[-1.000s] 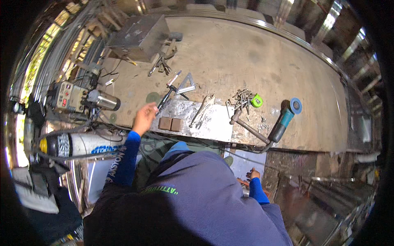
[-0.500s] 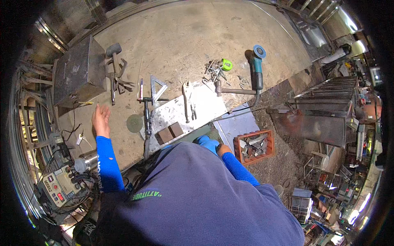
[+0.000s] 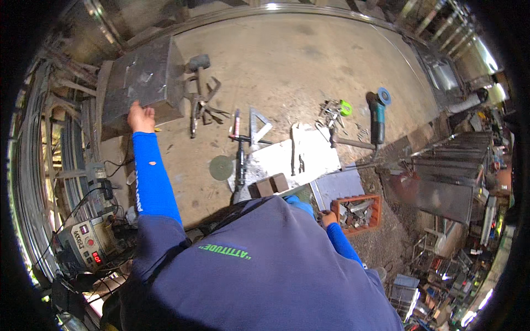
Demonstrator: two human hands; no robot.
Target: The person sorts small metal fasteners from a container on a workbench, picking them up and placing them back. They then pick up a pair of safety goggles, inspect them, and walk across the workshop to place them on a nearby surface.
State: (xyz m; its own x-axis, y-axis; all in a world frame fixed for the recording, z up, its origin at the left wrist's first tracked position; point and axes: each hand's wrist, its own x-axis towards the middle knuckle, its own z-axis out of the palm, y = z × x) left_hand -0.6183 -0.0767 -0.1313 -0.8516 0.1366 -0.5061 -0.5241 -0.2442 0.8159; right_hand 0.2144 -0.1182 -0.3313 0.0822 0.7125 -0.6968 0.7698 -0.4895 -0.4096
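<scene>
My left hand (image 3: 141,118) is at the near side of a dark sheet-metal box (image 3: 136,74), its fingers loosely bent and apart over the box's lower edge; no object shows in it. Whether it touches the metal I cannot tell. Beside it, a small yellow piece (image 3: 158,129) pokes out from under the box's front. My right hand (image 3: 328,218) hangs low by my blue-covered knee (image 3: 300,205), next to the left wall of an orange crate (image 3: 377,212) of metal scraps. Its fingers are too dark and small to make out.
Right of the box lie a mallet (image 3: 199,63) and several pliers-like clamps (image 3: 204,107). A set square (image 3: 259,126), bar clamp (image 3: 240,165), locking pliers (image 3: 296,149), hammer (image 3: 353,143), green tape measure (image 3: 345,107) and angle grinder (image 3: 377,118) lie farther right. A welding machine (image 3: 85,243) stands lower left.
My left hand has moved forward to the box, its spread fingers now bent. My right hand has shifted off my knee toward the crate. The view has swung left.
</scene>
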